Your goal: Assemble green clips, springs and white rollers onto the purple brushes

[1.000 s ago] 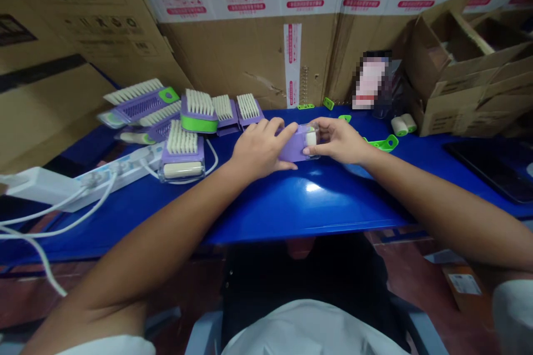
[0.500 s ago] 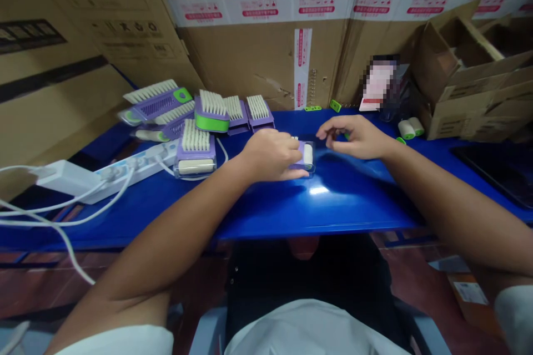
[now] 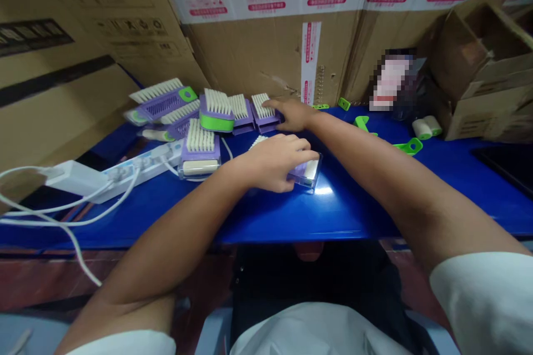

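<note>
My left hand (image 3: 277, 162) is closed around a purple brush (image 3: 306, 172) low over the blue table. A pale roller and a clear plastic cover show at the brush's right end, and some white bristles stick out behind my hand. The middle of this brush is hidden under my fingers. Farther back, my right hand (image 3: 295, 115) grips the right side of another purple brush (image 3: 265, 112), fingers at its white bristles and thumb by its near edge. Directly left of it lie a similar bristled purple piece (image 3: 240, 113) and a purple brush with a green band (image 3: 216, 111).
More purple brushes (image 3: 164, 100) lie at the back left. A white power strip (image 3: 141, 169) with cables crosses the left side. Green handle parts (image 3: 410, 147), white rollers (image 3: 427, 127) and a cardboard box (image 3: 478, 77) are on the right. Large cardboard (image 3: 258, 50) walls the back.
My right hand has moved left and back to the purple brush, uncovering green parts on the right. My left hand has turned its brush slightly, bringing the roller end nearer the front edge.
</note>
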{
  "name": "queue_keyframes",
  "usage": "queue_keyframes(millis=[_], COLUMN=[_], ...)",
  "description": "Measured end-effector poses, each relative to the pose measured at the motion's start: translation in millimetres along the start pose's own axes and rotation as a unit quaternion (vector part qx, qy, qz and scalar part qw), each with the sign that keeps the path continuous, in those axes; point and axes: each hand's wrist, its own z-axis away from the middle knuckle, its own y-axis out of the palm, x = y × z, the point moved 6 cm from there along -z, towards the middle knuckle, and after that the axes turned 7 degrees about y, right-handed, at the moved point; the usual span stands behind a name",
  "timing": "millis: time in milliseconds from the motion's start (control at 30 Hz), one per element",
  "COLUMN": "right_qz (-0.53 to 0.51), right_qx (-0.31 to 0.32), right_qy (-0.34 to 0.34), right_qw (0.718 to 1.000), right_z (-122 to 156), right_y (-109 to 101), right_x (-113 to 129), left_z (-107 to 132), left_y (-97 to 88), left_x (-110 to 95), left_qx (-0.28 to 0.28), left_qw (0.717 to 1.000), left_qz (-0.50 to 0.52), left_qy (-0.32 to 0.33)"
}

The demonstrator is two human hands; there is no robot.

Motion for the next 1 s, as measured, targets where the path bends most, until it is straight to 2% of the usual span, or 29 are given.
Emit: queue_keyframes(millis=[100,167,200,267,367,400,467,567,633,700,800,900,1000], right_qz=[0.033,0.031,0.018,-0.039,-0.073,-0.085,-0.141,-0.262,-0.296,-0.267,-0.222,-0.204,-0.228], right_qx=[-0.016,-0.035,-0.066,-0.170,-0.311,-0.355,-0.438,-0.487,-0.478,-0.457,-0.369,-0.325,-0.306], right_qy=[0.081,0.131,0.139,0.164,0.227,0.228,0.228,0.181,0.128,0.061,0.007,-0.050,-0.076], right_qw=[0.996,0.990,0.988,0.971,0.920,0.903,0.858,0.814,0.817,0.847,0.903,0.922,0.921], right_z=[21.5,45.1,58.9,91.7,148.2,165.8,196.7,217.3,217.0,213.3,205.4,203.9,201.8], right_y=[-16.7,-39.5,-55.2,-91.4,-130.4,-137.4,-141.6,-130.0,-122.0,-117.4,-103.2,-88.6,-79.3], right_x=[-11.1,-28.2,-37.1,-59.2,-97.7,-108.5,-129.8,-145.9,-135.1,-105.3,-53.3,-15.3,-8.2], left_z=[1.3,0.2,-0.6,-1.7,1.5,2.8,3.3,0.8,0.2,0.9,4.6,4.8,1.7], left_y=[0.9,4.2,5.8,8.5,13.4,15.5,18.9,18.4,15.7,14.2,13.6,15.5,18.2], left_x=[-6.0,-4.9,-0.9,14.5,44.3,50.7,55.7,52.1,48.4,46.5,49.1,51.0,47.6], left_qx=[-0.012,-0.028,-0.041,-0.073,-0.095,-0.095,-0.100,-0.166,-0.239,-0.297,-0.339,-0.297,-0.225], left_qw=[0.998,0.998,0.998,0.997,0.982,0.976,0.972,0.966,0.953,0.939,0.917,0.910,0.917], left_qz=[0.028,0.022,0.010,-0.023,-0.054,-0.051,-0.030,0.021,0.045,0.073,0.156,0.255,0.306], left_qy=[0.046,0.059,0.050,-0.009,-0.156,-0.188,-0.212,-0.198,-0.180,-0.159,-0.143,-0.135,-0.121])
